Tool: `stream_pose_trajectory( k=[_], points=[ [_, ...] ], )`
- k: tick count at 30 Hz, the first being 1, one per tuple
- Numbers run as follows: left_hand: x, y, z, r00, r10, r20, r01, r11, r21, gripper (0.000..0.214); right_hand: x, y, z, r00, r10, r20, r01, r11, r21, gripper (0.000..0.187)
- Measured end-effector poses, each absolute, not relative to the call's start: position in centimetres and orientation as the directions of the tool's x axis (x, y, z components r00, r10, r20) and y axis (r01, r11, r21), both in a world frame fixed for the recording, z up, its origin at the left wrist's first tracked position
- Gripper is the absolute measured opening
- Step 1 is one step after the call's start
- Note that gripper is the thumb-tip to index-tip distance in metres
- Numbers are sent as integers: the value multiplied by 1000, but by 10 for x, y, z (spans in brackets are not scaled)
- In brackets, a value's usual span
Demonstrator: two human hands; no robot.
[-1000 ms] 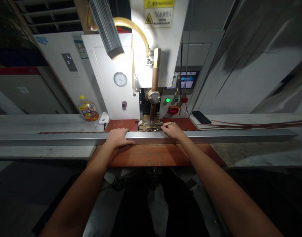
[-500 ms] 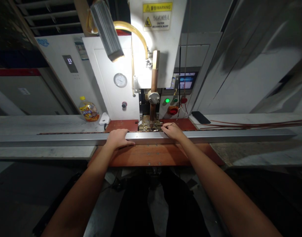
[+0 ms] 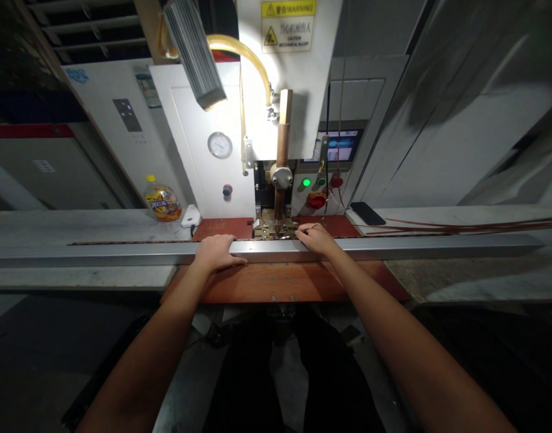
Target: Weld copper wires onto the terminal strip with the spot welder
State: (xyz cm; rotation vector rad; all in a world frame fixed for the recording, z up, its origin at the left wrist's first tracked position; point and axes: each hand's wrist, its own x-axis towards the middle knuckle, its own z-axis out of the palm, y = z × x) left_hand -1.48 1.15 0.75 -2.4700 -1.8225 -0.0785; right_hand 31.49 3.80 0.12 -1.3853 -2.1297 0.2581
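Note:
A long silver metal bar (image 3: pixel 276 251) lies crosswise in front of a spot-welding machine (image 3: pixel 276 72). My left hand (image 3: pixel 216 252) is closed over the bar, left of the machine's copper electrode (image 3: pixel 281 144), with the thumb along its near side. Over the bar to the right of the electrode tip, my right hand (image 3: pixel 315 239) is held in a pinch. A small dark thin piece shows at its fingers, too small to name. Behind the bar runs a thin brown strip (image 3: pixel 122 243). Small metal fixture parts (image 3: pixel 270 225) surround the electrode's lower end.
A reddish-brown board (image 3: pixel 276 282) lies under the bar. On the left stand a bottle of orange liquid (image 3: pixel 163 199) and a small white device (image 3: pixel 191 216). To the right are a black phone (image 3: pixel 367 213), several thin brown rods (image 3: pixel 474 228) and control buttons, one lit green (image 3: pixel 306 182).
Both hands and the bar stay in place. The view has shifted very slightly, and the display on the panel at the left looks different.

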Motion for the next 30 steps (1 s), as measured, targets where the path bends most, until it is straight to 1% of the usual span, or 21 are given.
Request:
stream_pose_trajectory(
  k=[6,12,18,23,30],
  points=[
    [-14,9,7,290,951,111,957,-288,-31,85,316,36,1,-300,881,366,780,448,-438,33],
    [-14,5,7,305,943,132,952,-301,-48,81,316,34,-1,-298,879,372,811,438,-387,32],
    [-14,1,5,316,932,176,949,-313,-46,76,316,31,-3,-304,862,406,813,456,-361,32],
    [-13,-1,5,342,915,213,940,-331,-87,73,318,32,-7,-322,833,451,807,490,-329,31],
    [-14,-2,0,349,902,254,937,-336,-94,68,320,33,-12,-325,805,497,794,518,-319,30]
  ],
)
